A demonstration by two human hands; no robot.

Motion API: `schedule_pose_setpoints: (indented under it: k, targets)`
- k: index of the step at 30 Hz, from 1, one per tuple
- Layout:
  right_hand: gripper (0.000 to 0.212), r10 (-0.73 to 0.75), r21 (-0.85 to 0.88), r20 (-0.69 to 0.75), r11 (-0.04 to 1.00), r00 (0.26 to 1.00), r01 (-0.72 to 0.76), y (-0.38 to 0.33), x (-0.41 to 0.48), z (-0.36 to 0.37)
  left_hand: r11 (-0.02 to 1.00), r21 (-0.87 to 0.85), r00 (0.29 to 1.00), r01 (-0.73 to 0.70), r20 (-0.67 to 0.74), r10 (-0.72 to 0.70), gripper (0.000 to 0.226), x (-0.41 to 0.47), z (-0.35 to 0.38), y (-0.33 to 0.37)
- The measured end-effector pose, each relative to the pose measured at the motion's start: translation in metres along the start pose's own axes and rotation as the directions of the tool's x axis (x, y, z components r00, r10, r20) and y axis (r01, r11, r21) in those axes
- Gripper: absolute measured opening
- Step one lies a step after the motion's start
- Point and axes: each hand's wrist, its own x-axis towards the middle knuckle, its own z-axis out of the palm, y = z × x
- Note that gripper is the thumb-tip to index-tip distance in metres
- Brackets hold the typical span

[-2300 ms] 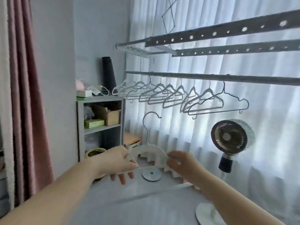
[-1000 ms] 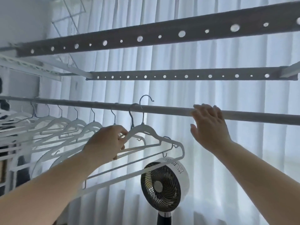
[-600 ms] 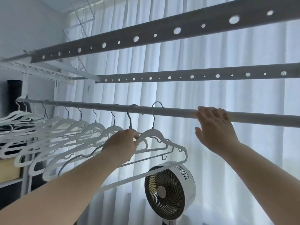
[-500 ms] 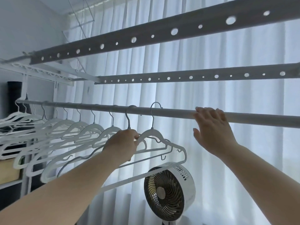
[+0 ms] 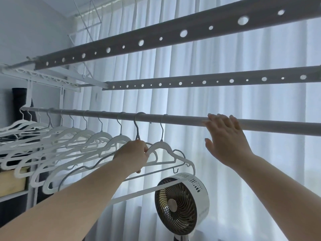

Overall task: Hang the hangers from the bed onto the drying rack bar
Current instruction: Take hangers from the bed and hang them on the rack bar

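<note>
curtains (image 5: 225, 54); l hand (image 5: 132, 155) prob grips hanger (image 5: 161, 145), r hand (image 5: 224, 141) on bar (image 5: 182, 119)

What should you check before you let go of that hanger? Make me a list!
1. Hanger hook sits over the bar: ok.
2. Left hand grips the hanger's shoulder: ok.
3. Right hand rests flat on the bar, likely steadying it: ok.
4. Hook apart from the neighbouring hook: ok.
5. Hanger arms free of the neighbour's arms: cannot tell, they overlap in view.
6. Fan clear of the hanger's lower rail: cannot tell.
</note>
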Motion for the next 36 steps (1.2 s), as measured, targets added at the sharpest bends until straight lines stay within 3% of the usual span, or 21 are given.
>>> schedule_pose_setpoints:
  k: [8, 12, 17, 22, 25, 27, 31, 36]
  targets:
    - [0.048, 0.056, 0.126, -0.112, 0.991, 0.992, -0.042, -0.017, -0.004, 0.012, 0.992, 0.126, 0.999, 0.028, -0.043, -0.022, 0.034, -0.017, 0.000, -0.009]
    - [0.037, 0.054, 0.212, -0.161, 0.977, 0.985, -0.018, -0.043, -0.005, 0.018, 0.997, 0.044, 0.996, 0.059, -0.074, -0.056, 0.033, -0.034, -0.004, -0.031]
    - [0.036, -0.026, 0.364, -0.044, 0.930, 0.999, 0.040, -0.085, -0.004, -0.011, 0.996, -0.075, 0.977, 0.045, -0.207, -0.059, 0.020, -0.074, -0.032, -0.061]
    - [0.035, -0.117, 0.621, 0.195, 0.783, 0.974, -0.030, -0.141, 0.002, -0.065, 0.999, -0.008, 0.962, 0.040, -0.271, -0.040, 0.017, -0.147, -0.074, -0.103]
    - [0.030, -0.181, 0.727, 0.246, 0.684, 0.952, -0.058, -0.193, -0.001, -0.100, 0.990, -0.038, 0.959, 0.136, -0.247, -0.141, 0.012, -0.212, -0.101, -0.140]
    - [0.027, -0.261, 0.772, 0.264, 0.634, 0.928, -0.041, -0.235, -0.008, -0.121, 0.972, -0.060, 0.939, 0.227, -0.251, -0.234, 0.024, -0.263, -0.120, -0.164]
    - [0.028, -0.554, 0.810, 0.250, 0.569, 0.794, 0.142, -0.326, -0.029, -0.166, 0.872, -0.073, 0.840, 0.484, -0.240, -0.486, 0.031, -0.379, -0.158, -0.218]
    - [0.025, -0.716, 0.884, 0.195, 0.424, 0.670, 0.196, -0.450, -0.075, -0.217, 0.633, -0.145, 0.577, 0.761, -0.295, -0.762, 0.030, -0.549, -0.181, -0.278]
